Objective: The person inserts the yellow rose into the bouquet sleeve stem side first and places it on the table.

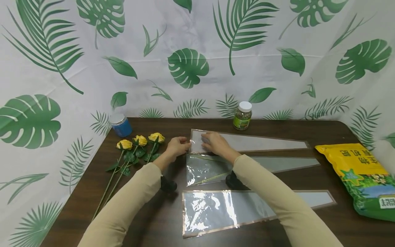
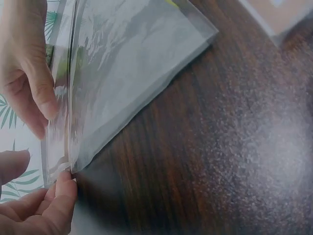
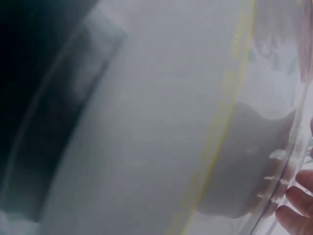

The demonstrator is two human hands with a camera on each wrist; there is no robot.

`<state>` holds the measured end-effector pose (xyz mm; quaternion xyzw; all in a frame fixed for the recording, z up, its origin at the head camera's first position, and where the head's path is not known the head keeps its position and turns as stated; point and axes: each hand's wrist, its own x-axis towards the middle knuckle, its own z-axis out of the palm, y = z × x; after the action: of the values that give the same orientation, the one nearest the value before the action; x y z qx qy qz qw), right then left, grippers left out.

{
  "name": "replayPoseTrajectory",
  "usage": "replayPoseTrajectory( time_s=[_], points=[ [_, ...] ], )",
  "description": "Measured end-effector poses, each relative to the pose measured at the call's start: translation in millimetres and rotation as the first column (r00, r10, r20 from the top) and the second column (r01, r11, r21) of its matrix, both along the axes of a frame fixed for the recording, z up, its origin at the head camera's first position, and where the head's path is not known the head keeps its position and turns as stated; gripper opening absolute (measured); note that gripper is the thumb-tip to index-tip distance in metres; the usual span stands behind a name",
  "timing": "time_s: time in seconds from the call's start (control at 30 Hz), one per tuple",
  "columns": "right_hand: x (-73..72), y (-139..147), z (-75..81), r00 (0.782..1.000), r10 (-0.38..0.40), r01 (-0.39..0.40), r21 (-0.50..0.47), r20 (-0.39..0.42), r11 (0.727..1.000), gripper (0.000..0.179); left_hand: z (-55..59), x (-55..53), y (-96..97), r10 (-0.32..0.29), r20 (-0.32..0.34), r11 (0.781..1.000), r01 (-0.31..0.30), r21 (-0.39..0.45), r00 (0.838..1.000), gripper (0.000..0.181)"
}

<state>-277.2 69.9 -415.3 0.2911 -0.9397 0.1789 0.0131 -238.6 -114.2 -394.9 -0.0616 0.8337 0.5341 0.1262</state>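
Observation:
Three long tapered clear plastic sleeves lie across the dark table, wide ends toward the left. Both hands are at the wide end of the far sleeve (image 1: 265, 143). My left hand (image 1: 176, 147) touches its left edge with the fingertips; in the left wrist view the thumb stands apart from those fingers (image 2: 62, 196). My right hand (image 1: 216, 142) rests on the film just right of that edge, fingers loosely bent. The middle sleeve (image 1: 203, 168) has a yellow-green line and lies partly under the right forearm. The near sleeve (image 1: 213, 209) shines with glare.
Yellow roses (image 1: 140, 140) with long stems lie on the left, beside the left forearm. A blue jar (image 1: 121, 126) stands at the back left. A white-capped jar (image 1: 242, 116) stands behind the far sleeve. A yellow and green bag (image 1: 361, 178) lies on the right.

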Motion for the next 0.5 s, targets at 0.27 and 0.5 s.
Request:
replayPoseTrajectory(
  time_s=[0.27,0.5],
  points=[
    [1.7,0.3,-5.1,1.000,-0.011,0.012,0.041,-0.006,0.999,0.040,0.9,-2.6,3.9,0.006,0.037,0.997,-0.009,0.073,0.999,0.045],
    [3.2,-0.4,-6.2,0.999,-0.028,0.029,0.047,-0.028,0.998,0.039,-5.5,-8.6,4.4,0.011,0.061,0.993,-0.018,0.120,0.998,0.041]
  ],
)
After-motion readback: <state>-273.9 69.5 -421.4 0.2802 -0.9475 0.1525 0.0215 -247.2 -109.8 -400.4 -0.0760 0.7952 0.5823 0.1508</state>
